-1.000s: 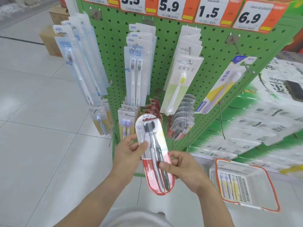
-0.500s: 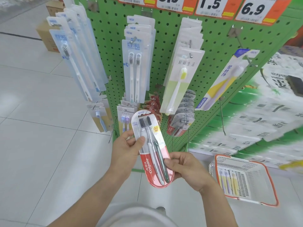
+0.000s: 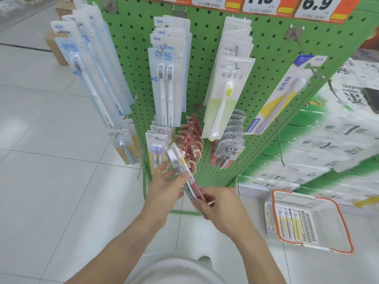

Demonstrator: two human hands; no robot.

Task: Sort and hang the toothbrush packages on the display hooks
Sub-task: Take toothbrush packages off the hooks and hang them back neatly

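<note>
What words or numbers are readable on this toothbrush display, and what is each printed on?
"6.9": orange price tag, top right.
"NEW": corners of the twin-brush packs on the middle hook.
"极简生活": yellow-brush pack.
"柔丝净": slanted pack at right.
Other price tags are cut off; barcodes, the blue packs' print and the package in the hands are too blurred.

The pegboard [image 3: 264,58] is bright green, dotted with dark holes. Price tags [image 3: 320,7] are white with black digits on orange. The held toothbrush package [image 3: 185,177] is clear over red — the basket [image 3: 307,220] white mesh, orange-rimmed. The floor [image 3: 51,181] is pale grey tile.
</note>
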